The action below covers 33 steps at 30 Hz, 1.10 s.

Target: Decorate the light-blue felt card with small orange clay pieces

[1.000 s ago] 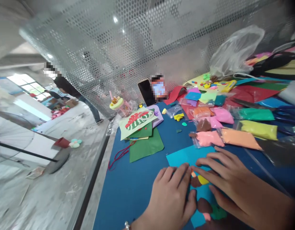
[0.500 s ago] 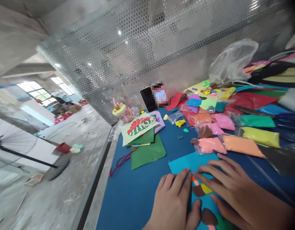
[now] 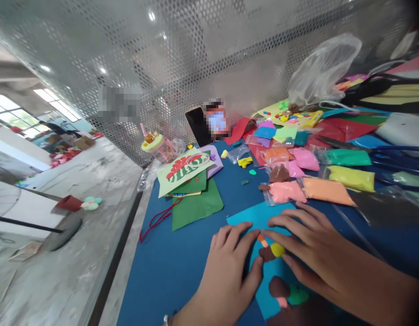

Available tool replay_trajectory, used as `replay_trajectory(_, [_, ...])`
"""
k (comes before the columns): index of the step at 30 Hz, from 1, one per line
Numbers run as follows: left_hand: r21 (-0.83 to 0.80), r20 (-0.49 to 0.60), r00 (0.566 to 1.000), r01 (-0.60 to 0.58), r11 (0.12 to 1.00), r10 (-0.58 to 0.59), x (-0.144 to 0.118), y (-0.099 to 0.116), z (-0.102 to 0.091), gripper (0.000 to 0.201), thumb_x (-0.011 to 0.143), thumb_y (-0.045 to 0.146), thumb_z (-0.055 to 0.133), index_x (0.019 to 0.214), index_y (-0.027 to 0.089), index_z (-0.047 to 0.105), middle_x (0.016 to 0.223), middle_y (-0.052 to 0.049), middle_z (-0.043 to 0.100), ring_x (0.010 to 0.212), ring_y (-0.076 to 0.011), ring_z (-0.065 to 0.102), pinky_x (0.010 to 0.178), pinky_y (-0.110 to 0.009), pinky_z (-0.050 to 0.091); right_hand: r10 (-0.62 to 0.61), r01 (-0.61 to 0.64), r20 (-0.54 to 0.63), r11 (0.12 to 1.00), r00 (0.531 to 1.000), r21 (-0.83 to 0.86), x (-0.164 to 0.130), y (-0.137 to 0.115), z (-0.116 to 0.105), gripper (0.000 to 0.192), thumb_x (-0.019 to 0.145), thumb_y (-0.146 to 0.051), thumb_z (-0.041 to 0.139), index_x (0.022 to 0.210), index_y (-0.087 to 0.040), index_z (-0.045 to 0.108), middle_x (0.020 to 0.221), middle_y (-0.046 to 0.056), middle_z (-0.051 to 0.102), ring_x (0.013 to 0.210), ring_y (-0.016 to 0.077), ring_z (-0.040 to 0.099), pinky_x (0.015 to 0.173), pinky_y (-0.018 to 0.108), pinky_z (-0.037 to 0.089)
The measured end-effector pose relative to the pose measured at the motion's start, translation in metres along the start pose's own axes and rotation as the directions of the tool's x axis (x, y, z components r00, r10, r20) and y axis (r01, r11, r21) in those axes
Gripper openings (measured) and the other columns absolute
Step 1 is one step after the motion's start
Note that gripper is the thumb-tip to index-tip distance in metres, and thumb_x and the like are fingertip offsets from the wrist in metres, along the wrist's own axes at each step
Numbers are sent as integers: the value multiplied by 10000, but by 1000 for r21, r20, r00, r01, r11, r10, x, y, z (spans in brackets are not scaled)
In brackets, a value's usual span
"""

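- Pressing down with both palms, we have our left hand (image 3: 229, 271) flat on the near left part of the turquoise sheet (image 3: 260, 217), fingers spread and lying loose, holding nothing; this weight seems meant to stop the sheet sliding on the blue table cover (image 3: 175, 276).
- Our right hand (image 3: 307, 244) lies across the sheet from the right, fingers spread and stretched flat, the forefinger tip just beside the small orange piece (image 3: 262, 239); no finger pinches anything.
- Between the two hands sit the yellow clay bit (image 3: 277, 249) and a brown clay bit (image 3: 265, 254), touching one another on the sheet, where both sets of fingertips can reach them.
- Nearer to us on the same sheet lie a second brown lump (image 3: 279, 286), a pink bit (image 3: 281, 302) and a green bit (image 3: 297, 296), close together.
- Bags of coloured clay (image 3: 326, 190) lie in a row just beyond the sheet, within easy reach of the right hand.
- Off to the left, a green paper (image 3: 195, 206) and a card with a red and green pattern (image 3: 182, 170) lie stacked, well apart from the hands.
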<state>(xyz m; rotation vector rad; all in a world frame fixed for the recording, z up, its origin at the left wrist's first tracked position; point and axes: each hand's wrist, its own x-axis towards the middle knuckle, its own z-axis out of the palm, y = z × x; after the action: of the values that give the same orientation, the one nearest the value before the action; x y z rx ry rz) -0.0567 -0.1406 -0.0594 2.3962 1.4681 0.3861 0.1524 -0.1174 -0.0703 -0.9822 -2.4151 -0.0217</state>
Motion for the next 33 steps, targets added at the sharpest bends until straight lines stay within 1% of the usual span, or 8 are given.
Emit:
replay_trajectory(3, [-52, 3, 1000, 12, 999, -12, 3, 0, -1, 362, 907, 233, 499, 1266, 274, 524, 1333, -35, 533, 1155, -242, 483, 958, -500, 477, 58, -60, 51, 997, 997, 47, -3, 0, 2, 321, 905, -247, 459, 1179, -277, 624, 1120, 11, 672, 1088, 239, 561, 964, 468, 356])
replay_trajectory(6, [-84, -22, 1000, 17, 996, -19, 4, -1, -1, 359, 902, 215, 507, 1255, 271, 533, 1314, -39, 545, 1154, -236, 484, 959, -483, 479, 45, -50, 81, 997, 996, 57, -5, 1, 3, 340, 913, -231, 436, 1198, -275, 615, 1149, 15, 658, 1127, 228, 549, 1025, 472, 314])
replay_trajectory(10, [-121, -23, 999, 21, 992, -24, 4, -2, -1, 315, 906, 211, 500, 1204, 283, 575, 1296, -33, 558, 1154, -234, 485, 970, -484, 468, 42, -48, 110, 997, 993, 58, -4, 1, 3, 354, 898, -220, 427, 1190, -277, 620, 1141, 25, 657, 1089, 235, 570, 1001, 474, 336])
replay_trajectory(15, [-174, -46, 998, 25, 984, -33, 3, -4, 1, 323, 918, 212, 474, 1227, 253, 556, 1294, -44, 553, 1163, -210, 488, 991, -447, 458, 58, -62, 69, 996, 996, 67, -2, 1, 0, 324, 898, -199, 409, 1107, -277, 644, 1119, 22, 668, 1120, 233, 561, 985, 455, 348])
replay_trajectory(17, [-146, -45, 999, 18, 989, -25, 3, -3, 2, 317, 917, 215, 474, 1219, 256, 559, 1297, -43, 551, 1164, -218, 491, 987, -467, 457, 58, -63, 71, 996, 996, 58, -2, 1, -1, 313, 897, -197, 414, 1096, -275, 643, 1111, 22, 671, 1123, 228, 565, 992, 454, 349])
replay_trajectory(22, [-69, -34, 999, 7, 998, -9, 3, -1, 2, 324, 911, 217, 480, 1217, 283, 562, 1304, -38, 550, 1155, -243, 498, 950, -501, 475, 23, -29, 134, 999, 991, 42, -3, 1, 1, 340, 896, -174, 394, 1133, -244, 628, 1125, 52, 667, 1105, 210, 594, 1061, 480, 312])
replay_trajectory(27, [-63, -70, 998, -12, 998, 7, 2, -1, 2, 329, 905, 224, 487, 1230, 247, 534, 1291, -52, 561, 1140, -235, 526, 932, -479, 493, 27, -34, 153, 998, 988, 48, -5, 2, 3, 370, 929, -207, 378, 1226, -259, 593, 1156, 64, 657, 1122, 219, 590, 1071, 519, 295])
replay_trajectory(33, [34, -141, 986, -85, 996, 89, -1, 0, 2, 281, 908, 196, 470, 1167, 212, 578, 1199, -38, 633, 1037, -212, 595, 874, -419, 537, 35, -49, 169, 996, 985, 77, -4, 2, 2, 290, 947, -289, 445, 1171, -288, 629, 1155, 57, 664, 1112, 227, 599, 1052, 533, 307])
